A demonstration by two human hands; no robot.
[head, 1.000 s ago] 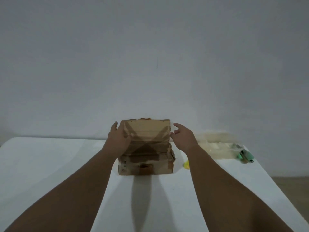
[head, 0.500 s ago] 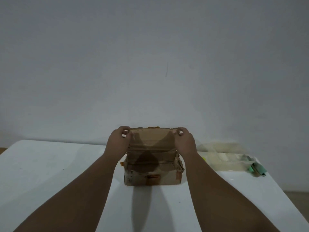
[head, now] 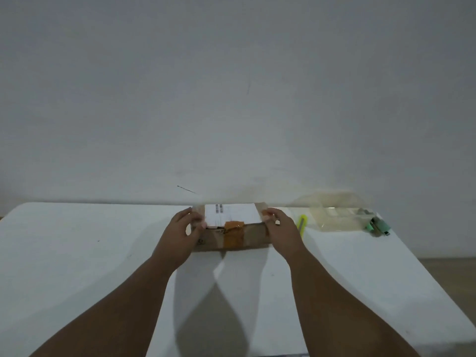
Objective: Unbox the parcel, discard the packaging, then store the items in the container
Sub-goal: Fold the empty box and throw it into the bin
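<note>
- Parcel (head: 231, 237): brown cardboard box, lying flat on the worktop (head: 77, 253) towards its far edge and roughly midway across. Its long side faces the person. It is closed and held at both ends.
- Label (head: 231, 214): white sheet covering most of the parcel's top face, with a barcode printed near its far-left corner.
- Tape (head: 233, 234): orange-brown strip running from the near edge of the top face down the middle of the front face.
- Left hand (head: 180, 233): grasping the left end of the parcel, fingers curled round the end and fingertips on the top edge.
- Right hand (head: 282, 230): grasping the right end of the parcel, thumb on the top corner and fingers wrapped over the end.
- Yellow object (head: 302, 222): slim, lying on the worktop just beside the right hand. It is partly hidden by the hand, and what kind of thing it is cannot be told.
- Container (head: 332, 215): clear plastic, on the worktop to the right of the parcel and apart from it. Its contents are too faint to make out.
- Green object (head: 378, 225): small, at the container's right end near the worktop's right edge. Detail is blurred.
- Wall (head: 231, 99): plain and pale, directly behind the worktop.
</note>
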